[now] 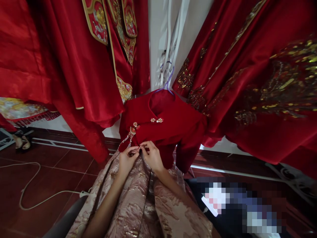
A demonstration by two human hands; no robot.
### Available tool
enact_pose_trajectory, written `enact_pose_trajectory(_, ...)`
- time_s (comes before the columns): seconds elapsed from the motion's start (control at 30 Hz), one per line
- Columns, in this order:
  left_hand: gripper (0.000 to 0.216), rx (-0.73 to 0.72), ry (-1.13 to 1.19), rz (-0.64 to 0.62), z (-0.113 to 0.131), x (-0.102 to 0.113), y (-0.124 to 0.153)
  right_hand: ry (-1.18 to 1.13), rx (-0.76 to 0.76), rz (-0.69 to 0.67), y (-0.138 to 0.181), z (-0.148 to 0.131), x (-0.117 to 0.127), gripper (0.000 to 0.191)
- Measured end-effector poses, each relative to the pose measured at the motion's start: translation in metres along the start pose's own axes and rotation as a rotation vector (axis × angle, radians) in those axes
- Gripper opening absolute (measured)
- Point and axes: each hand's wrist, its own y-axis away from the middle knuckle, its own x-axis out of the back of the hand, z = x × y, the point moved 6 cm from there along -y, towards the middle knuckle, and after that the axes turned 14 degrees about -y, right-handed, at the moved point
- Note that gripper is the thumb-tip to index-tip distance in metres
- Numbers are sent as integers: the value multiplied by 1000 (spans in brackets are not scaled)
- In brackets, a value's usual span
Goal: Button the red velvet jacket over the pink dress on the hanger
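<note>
A red velvet jacket (173, 115) hangs in front of me on a purple hanger (167, 85). Flower-shaped pearl clasps (157, 120) sit at its neckline, and a beaded tassel ornament (132, 131) hangs on its left side. At the lower front edge, my left hand (126, 161) pinches the jacket with thumb and fingertips. My right hand (153, 157) pinches close beside it, fingertips nearly meeting the left ones. Whatever small detail lies between the fingertips is too small to make out. Pink-gold brocade fabric (133, 198) spreads beneath my hands and forearms.
Red embroidered garments (74, 59) hang at left, and red sequinned ones (247, 82) at right. A white cable (37, 185) loops over the tiled floor (61, 165). A lit phone (210, 206) is at lower right, partly pixelated. Sandals (22, 142) show at far left.
</note>
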Motion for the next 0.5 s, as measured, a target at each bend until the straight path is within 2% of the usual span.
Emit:
enact_pose_trajectory(0.3,20,1,53,-133,-3,-1,-18,-10,14,-39,-8,-2,-1,15)
enact_pose_trajectory(0.37,19,-15,87,-186,-4,-3,-19,-97,-22,-111,-9,0,0,15)
enact_pose_trajectory(0.43,23,28,124,-177,-12,-2,-21,-222,-90,-243,-4,8,7,24)
enact_pose_trajectory(0.5,31,119,161,-108,-25,4,-21,-285,-171,-304,8,27,33,32)
